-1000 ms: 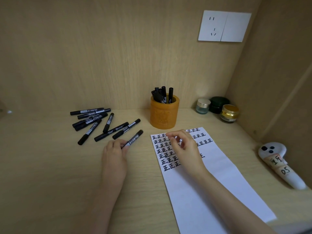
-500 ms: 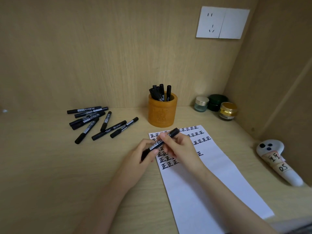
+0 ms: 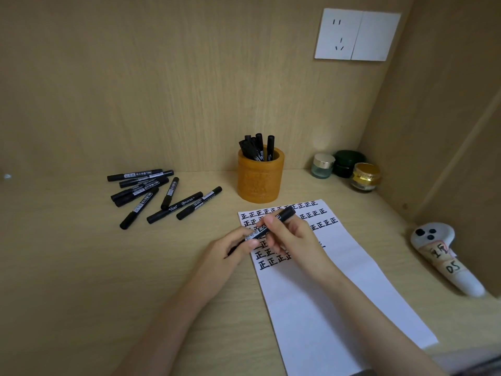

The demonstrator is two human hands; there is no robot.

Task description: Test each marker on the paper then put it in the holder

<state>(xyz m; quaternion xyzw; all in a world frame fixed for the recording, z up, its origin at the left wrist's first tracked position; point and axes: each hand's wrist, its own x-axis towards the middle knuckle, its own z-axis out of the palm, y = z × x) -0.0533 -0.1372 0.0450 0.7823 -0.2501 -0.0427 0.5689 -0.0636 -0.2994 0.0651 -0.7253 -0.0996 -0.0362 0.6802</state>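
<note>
Both hands hold one black marker [image 3: 284, 214] slantwise over the top left of the white paper [image 3: 339, 294], which bears rows of black characters. My left hand [image 3: 230, 249] grips the marker's lower end; my right hand [image 3: 294, 237] pinches its middle, with the far end sticking out up and to the right. An orange carved holder [image 3: 260, 183] stands behind the paper with several black markers in it. Several more loose markers [image 3: 151, 191] lie on the desk at the left.
Three small jars [image 3: 347, 169] stand in the back right corner. A white controller with taped labels [image 3: 444, 256] lies at the right against the side wall. A wall socket plate [image 3: 357, 35] sits high on the back wall. The desk [image 3: 81, 280] is light wood.
My left hand picked a marker from the desk and carried it right over the paper. My right hand rose from the paper and took hold of it.
</note>
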